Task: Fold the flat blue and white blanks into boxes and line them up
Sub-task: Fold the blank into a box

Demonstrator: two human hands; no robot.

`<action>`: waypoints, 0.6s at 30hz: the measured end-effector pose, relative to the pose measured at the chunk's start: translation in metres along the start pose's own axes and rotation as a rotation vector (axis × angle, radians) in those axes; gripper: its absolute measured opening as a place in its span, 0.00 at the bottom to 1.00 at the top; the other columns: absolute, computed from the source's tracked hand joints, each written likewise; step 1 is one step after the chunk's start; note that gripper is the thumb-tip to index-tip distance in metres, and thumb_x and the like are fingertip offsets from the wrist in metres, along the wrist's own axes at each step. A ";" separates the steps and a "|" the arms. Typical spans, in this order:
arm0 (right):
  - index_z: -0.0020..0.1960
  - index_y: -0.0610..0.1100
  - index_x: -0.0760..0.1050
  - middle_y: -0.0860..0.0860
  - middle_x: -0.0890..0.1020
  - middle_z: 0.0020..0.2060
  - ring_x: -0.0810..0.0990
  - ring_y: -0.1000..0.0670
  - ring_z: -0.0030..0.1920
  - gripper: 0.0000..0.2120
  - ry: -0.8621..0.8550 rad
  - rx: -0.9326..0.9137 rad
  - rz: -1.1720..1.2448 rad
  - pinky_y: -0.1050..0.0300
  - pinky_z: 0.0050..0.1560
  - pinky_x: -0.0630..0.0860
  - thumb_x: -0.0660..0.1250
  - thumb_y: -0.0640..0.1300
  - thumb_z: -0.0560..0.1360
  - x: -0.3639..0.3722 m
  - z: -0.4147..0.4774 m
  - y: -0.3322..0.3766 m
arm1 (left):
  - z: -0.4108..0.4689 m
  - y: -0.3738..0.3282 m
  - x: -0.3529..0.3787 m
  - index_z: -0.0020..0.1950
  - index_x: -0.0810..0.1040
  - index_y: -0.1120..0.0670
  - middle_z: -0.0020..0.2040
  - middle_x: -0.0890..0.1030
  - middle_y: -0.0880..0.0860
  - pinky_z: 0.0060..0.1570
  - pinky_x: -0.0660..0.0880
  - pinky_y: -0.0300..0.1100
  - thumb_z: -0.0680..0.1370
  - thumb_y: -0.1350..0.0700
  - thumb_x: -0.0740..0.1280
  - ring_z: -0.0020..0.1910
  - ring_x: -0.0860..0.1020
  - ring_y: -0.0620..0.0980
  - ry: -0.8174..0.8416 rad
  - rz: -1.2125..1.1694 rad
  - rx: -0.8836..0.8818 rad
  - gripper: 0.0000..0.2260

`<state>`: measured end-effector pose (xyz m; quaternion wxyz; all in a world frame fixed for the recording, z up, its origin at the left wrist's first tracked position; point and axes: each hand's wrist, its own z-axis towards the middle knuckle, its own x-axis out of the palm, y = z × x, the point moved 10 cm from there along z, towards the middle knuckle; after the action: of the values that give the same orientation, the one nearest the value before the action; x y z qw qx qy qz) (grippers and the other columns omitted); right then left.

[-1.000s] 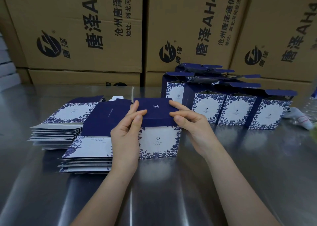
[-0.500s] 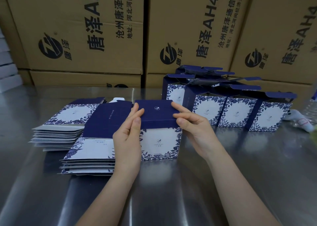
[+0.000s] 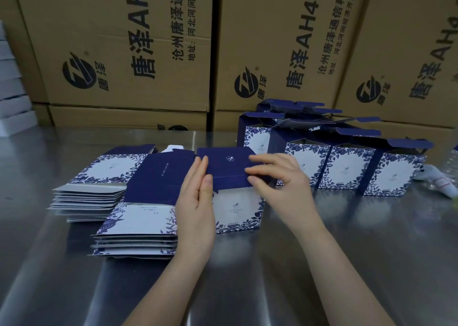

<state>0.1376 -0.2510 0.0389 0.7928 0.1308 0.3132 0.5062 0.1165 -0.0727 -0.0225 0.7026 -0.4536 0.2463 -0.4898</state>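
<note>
The box (image 3: pixel 235 211) is stood on the bench (image 3: pixel 322 263) between the flat blanks (image 3: pixel 138 216) and the finished row (image 3: pixel 347 169). It is braced by the left hand (image 3: pixel 198 209), fingers straight, so that its lid (image 3: pixel 228 162), pinched by curled fingers of the right hand (image 3: pixel 280 184), can seemingly be tucked.
</note>
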 end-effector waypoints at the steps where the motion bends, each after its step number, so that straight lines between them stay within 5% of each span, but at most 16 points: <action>1: 0.44 0.50 0.85 0.58 0.83 0.49 0.76 0.51 0.55 0.07 -0.007 -0.098 -0.100 0.45 0.57 0.70 0.74 0.38 0.70 0.004 -0.001 0.014 | -0.001 -0.001 0.003 0.66 0.67 0.35 0.74 0.68 0.40 0.64 0.58 0.20 0.84 0.55 0.59 0.71 0.63 0.29 0.020 0.040 0.017 0.16; 10: 0.42 0.46 0.83 0.54 0.84 0.42 0.80 0.47 0.45 0.04 -0.116 -0.190 -0.379 0.56 0.48 0.63 0.74 0.39 0.68 0.014 -0.005 0.028 | -0.004 0.011 0.006 0.74 0.70 0.45 0.68 0.74 0.41 0.63 0.68 0.31 0.83 0.60 0.61 0.65 0.71 0.33 0.029 0.129 -0.022 0.20; 14: 0.43 0.42 0.83 0.48 0.80 0.40 0.79 0.45 0.41 0.02 -0.172 -0.154 -0.427 0.54 0.45 0.67 0.73 0.37 0.70 0.013 -0.003 0.017 | -0.004 0.005 0.002 0.65 0.77 0.50 0.59 0.78 0.45 0.59 0.73 0.38 0.81 0.64 0.61 0.59 0.76 0.40 -0.019 0.200 0.027 0.16; 18: 0.42 0.40 0.83 0.46 0.79 0.38 0.78 0.42 0.39 0.01 -0.169 -0.107 -0.510 0.50 0.42 0.71 0.73 0.36 0.71 0.018 0.007 0.007 | -0.005 0.003 0.008 0.48 0.78 0.46 0.47 0.81 0.44 0.46 0.72 0.30 0.79 0.65 0.62 0.47 0.78 0.37 0.023 0.282 0.030 0.14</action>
<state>0.1415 -0.2312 0.0414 0.9237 0.0473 0.2415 0.2936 0.1169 -0.0813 -0.0266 0.7681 -0.3986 0.3083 -0.3951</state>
